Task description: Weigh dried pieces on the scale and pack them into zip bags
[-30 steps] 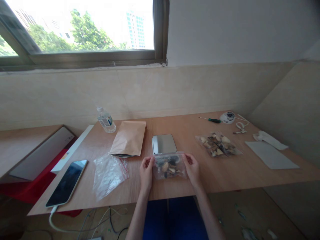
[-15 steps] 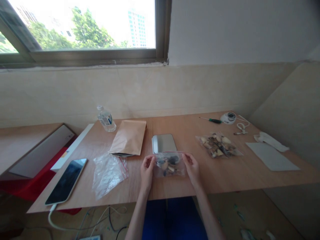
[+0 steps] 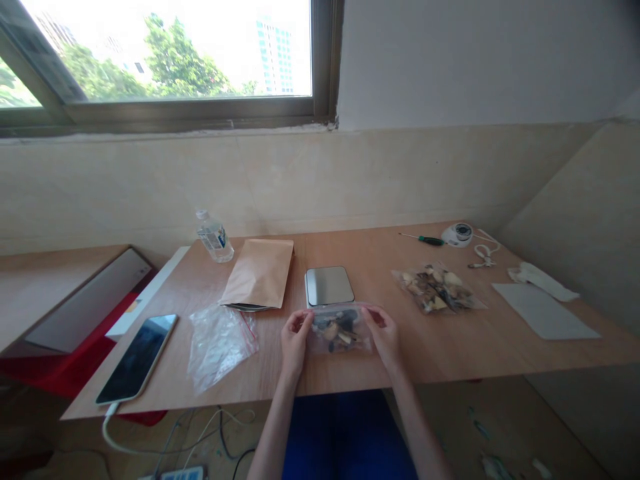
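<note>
My left hand (image 3: 295, 339) and my right hand (image 3: 384, 335) pinch the two top corners of a small clear zip bag (image 3: 340, 331) filled with dried brown and dark pieces. The bag rests on the wooden table (image 3: 380, 363) near its front edge, just in front of a small silver scale (image 3: 328, 286). Both hands have their fingers closed on the bag's upper edge.
A second filled clear bag (image 3: 436, 288) lies to the right. Empty clear bags (image 3: 218, 342), a brown paper pouch (image 3: 259, 273), a water bottle (image 3: 214, 237) and a phone (image 3: 137, 357) on a cable lie left. A screwdriver (image 3: 424, 239), a round white device (image 3: 457, 234) and grey sheet (image 3: 544, 310) sit at the right.
The hands and the bag have stayed almost in place; the pieces inside the bag have shifted slightly. The view has drifted a little.
</note>
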`<state>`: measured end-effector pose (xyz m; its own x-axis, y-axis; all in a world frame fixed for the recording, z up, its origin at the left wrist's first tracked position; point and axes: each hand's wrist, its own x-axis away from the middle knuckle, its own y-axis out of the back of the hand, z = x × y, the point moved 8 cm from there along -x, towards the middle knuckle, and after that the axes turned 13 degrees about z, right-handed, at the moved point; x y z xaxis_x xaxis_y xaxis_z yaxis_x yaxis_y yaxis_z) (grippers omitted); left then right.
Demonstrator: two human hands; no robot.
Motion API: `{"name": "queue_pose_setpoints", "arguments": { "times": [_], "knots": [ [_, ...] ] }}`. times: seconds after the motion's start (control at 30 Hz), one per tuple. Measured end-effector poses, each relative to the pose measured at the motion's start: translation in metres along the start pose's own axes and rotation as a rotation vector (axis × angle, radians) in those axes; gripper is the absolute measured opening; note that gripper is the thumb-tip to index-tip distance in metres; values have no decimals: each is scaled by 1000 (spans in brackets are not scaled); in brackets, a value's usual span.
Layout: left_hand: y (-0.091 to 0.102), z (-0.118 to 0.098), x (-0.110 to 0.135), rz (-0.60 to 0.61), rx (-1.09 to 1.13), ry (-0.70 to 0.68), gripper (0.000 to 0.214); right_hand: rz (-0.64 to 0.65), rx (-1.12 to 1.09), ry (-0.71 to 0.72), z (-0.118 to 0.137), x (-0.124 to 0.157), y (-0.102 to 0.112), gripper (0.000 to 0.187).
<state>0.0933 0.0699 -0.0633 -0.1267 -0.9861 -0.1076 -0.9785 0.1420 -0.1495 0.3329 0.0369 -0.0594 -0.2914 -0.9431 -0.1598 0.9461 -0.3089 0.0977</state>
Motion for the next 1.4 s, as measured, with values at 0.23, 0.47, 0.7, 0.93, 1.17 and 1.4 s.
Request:
{"name": "queue_pose_setpoints", "arguments": {
  "times": [0.23,0.47,0.7,0.93,1.17,1.4],
  "knots": [
    [-4,-2,0,9,-3,1,25,-39,21,50,0,1,4,28],
    [-8,-9,2,30,37,-16,23,37,-28,15,0,0,-2,29],
    [-13,-8,3,98,11,26,26,196,-119,-34,5,-1,-17,32],
    [-7,-3,3,60,26,25,26,203,-81,-12,3,-2,-18,28],
    [-11,-7,3,81,-38,16,25,128,-53,17,10,2,-12,28],
    [-10,-10,4,59,-64,14,24,106,-10,43,10,3,-9,28]
  ]
}}
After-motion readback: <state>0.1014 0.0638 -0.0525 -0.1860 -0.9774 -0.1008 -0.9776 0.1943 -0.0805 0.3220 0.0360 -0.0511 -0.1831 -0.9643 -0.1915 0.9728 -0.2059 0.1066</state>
